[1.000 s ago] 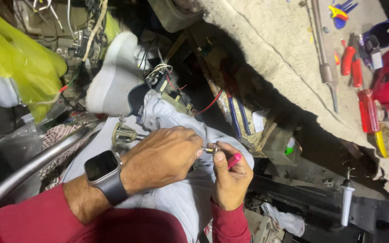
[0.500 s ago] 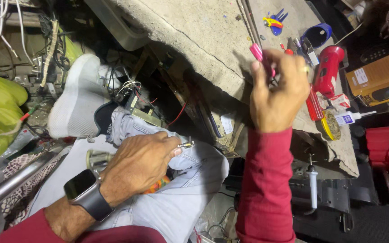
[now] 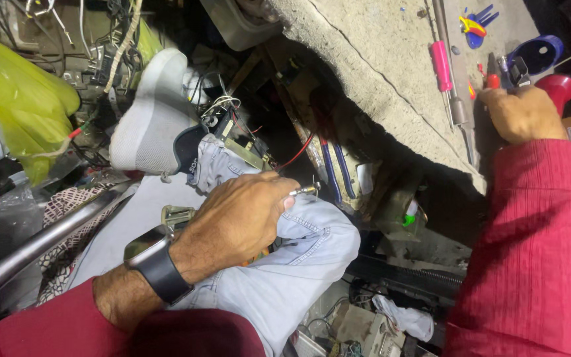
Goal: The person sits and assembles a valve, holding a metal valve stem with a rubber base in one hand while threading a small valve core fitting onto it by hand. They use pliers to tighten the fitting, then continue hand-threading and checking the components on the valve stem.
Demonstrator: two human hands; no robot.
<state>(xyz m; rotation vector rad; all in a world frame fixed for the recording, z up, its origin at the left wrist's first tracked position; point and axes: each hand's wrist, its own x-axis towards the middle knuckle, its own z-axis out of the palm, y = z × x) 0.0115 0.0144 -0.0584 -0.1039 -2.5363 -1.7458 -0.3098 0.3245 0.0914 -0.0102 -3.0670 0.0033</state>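
Observation:
My left hand (image 3: 239,218) rests on my knee in light blue jeans (image 3: 312,258), with a dark smartwatch (image 3: 156,264) on the wrist. Its fingers pinch a small metal connector (image 3: 305,191) whose tip sticks out to the right. My right hand (image 3: 523,114), in a red sleeve, reaches up onto the concrete bench (image 3: 378,59) at the upper right. It is closed around a red-handled tool (image 3: 493,80). A pink-handled screwdriver (image 3: 441,65) lies loose on the bench just left of that hand.
My white shoe (image 3: 150,122) sits among tangled wires and circuit boards (image 3: 229,122). A yellow plastic bag (image 3: 14,109) hangs at the left above a slanted metal pipe (image 3: 28,251). A blue cup-like object (image 3: 538,53), a red object (image 3: 558,86) and a long metal rod (image 3: 460,116) crowd the bench.
My right hand carried the pink screwdriver from beside my left hand up to the bench, left it there, then moved right onto the red-handled tool. My left hand kept hold of the connector.

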